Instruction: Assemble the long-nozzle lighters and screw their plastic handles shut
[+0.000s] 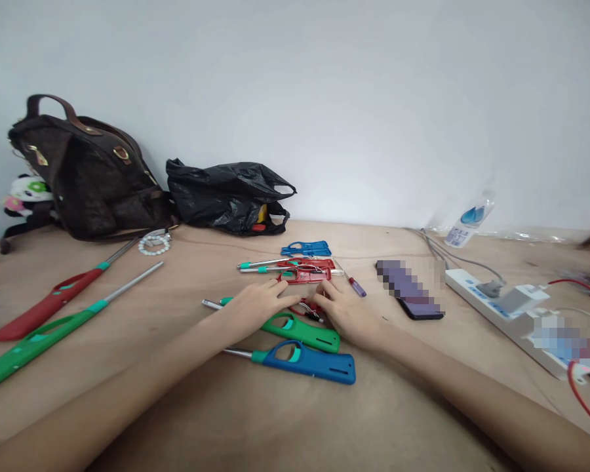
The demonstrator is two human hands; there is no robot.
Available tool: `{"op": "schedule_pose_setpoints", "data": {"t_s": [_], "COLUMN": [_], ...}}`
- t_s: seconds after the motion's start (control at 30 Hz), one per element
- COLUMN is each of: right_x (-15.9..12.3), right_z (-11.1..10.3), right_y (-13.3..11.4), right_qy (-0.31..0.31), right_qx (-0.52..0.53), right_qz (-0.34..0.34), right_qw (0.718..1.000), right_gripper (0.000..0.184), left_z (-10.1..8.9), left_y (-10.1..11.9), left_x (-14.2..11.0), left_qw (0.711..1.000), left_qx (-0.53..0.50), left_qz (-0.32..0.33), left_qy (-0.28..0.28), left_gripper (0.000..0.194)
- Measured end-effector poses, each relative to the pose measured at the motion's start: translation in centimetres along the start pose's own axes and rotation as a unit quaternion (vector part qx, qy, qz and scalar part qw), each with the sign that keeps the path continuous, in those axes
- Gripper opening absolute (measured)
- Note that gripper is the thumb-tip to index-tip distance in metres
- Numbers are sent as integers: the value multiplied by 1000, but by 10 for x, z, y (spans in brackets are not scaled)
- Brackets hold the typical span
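My left hand (255, 307) reaches in with its fingers bent over the left end of an opened red lighter casing (311, 304). My right hand (353, 313) pinches the same casing at its right end, thumb and forefinger together. A thin wire and a small black part (314, 316) show between the hands; the fingers cover most of the casing. Just beyond lie more opened red lighters (319, 275) with metal rods and a blue casing half (307, 248). Nearer me, a green long-necked lighter (307, 332) and a blue long-necked lighter (319, 366) lie below the hands.
A purple-handled screwdriver (357, 287) and a phone (413, 295) lie to the right, before a white power strip (491, 314) and a bottle (469, 219). On the left are red (49, 305) and green (39, 342) lighters, a bracelet (154, 244), a backpack (93, 177) and a black plastic bag (221, 196).
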State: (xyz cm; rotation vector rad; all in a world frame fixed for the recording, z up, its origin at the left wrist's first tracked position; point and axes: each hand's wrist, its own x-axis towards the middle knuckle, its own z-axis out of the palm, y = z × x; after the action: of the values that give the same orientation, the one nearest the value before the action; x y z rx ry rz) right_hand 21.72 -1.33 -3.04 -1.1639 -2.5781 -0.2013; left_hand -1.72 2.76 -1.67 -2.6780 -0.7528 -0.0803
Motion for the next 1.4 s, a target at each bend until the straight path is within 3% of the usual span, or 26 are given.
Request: {"op": "schedule_pose_setpoints", "data": {"t_s": [0.2,0.37,0.47,0.7,0.9,1.03,1.13,1.27,1.4], "right_x": [2,2,3,4,4,4,3,3,5], "right_z": [-3,-5,-5,0,-7,-17,-18,-16,-16], "right_y": [0,0,0,2,2,4,5,3,2], "right_qy": [-26,-38,-41,-36,-16,-28,-44,-42,-21], "right_qx": [50,61,61,44,108,140,130,87,121], "right_qz": [12,13,17,13,25,24,10,7,48], "right_qw": [998,997,997,998,994,989,991,995,991], "right_gripper": [27,36,39,43,27,5,11,5,5], "left_z": [-7,-5,-9,-15,-9,-6,-4,-7,-11], "left_y": [1,0,1,1,-1,-2,-2,-1,0], "left_x": [1,0,0,-1,0,-1,-1,0,0], "left_qw": [1000,999,998,995,995,995,995,994,993], "left_qx": [-20,-44,-59,-101,-102,-98,-93,-103,-114], "left_qz": [-6,-5,-13,-13,-15,-21,-24,-30,-35], "left_qy": [-15,7,-8,0,2,-7,-15,-30,-26], "left_gripper": [46,42,40,55,41,35,32,26,24]}}
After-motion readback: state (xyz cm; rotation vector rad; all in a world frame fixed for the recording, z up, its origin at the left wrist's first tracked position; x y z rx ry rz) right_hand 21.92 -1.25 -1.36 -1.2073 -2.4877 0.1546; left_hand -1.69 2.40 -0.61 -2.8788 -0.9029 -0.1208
